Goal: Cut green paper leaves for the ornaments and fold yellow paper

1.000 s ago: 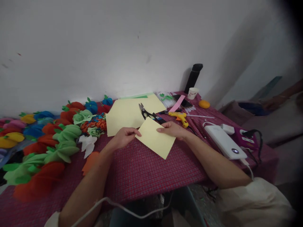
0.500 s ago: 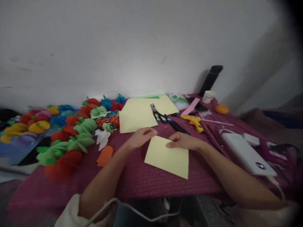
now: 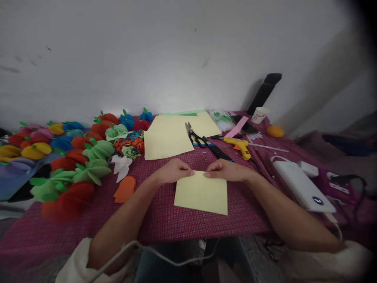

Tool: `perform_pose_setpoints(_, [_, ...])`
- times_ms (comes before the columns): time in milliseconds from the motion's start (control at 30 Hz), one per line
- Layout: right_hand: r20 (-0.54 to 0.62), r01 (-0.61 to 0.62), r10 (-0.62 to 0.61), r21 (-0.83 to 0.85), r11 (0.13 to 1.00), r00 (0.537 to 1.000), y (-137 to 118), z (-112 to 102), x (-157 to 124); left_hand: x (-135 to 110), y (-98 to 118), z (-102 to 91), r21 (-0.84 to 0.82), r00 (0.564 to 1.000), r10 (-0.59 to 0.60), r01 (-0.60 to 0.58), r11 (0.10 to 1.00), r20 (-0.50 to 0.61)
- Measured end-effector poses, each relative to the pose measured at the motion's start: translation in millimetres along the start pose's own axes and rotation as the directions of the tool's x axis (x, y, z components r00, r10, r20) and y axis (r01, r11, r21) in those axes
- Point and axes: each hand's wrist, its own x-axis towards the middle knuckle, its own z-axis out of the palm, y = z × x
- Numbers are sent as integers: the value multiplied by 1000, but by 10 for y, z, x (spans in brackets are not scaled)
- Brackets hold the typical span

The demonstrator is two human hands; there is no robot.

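Observation:
A pale yellow felt sheet, nearly square, is held just above the front of the table by its far edge. My left hand pinches that edge near the sheet's left corner. Close beside it, my right hand grips the same edge between thumb and fingers. Beyond my hands lie larger pale yellow sheets, with black-handled scissors resting across their right side. A dark blue-black strip-like tool lies right behind my right hand.
Colourful felt pumpkins crowd the left side, beside orange felt pieces and white scraps. To the right are a yellow glue gun, a white power bank, a paper cup and an orange oval object.
My left hand has closed on the sheet's far edge, and my right hand has shifted left along it. The sheet now sits straighter. The view has tilted slightly.

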Motion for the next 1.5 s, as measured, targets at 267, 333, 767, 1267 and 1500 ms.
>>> perform_pose_setpoints(267, [14,76,-76,-26,997,997,36,69,45,-10,59,12,-40,993,-18,23,999,121])
perform_pose_setpoints(333, [21,99,-98,-51,994,995,36,113,69,-8,75,46,-20,989,-19,22,1000,146])
perform_pose_setpoints(767, [-8,71,-71,4,997,997,55,220,130,9,105,119,23,992,-28,25,999,124])
perform_pose_setpoints(1267, [-142,29,-27,11,1000,989,-8,-4,21,-7,-97,-206,-71,1000,22,-23,997,-3])
perform_pose_setpoints(1500, [-153,57,-58,-12,998,987,30,-79,15,-35,-141,-293,-67,1000,7,-6,998,15])
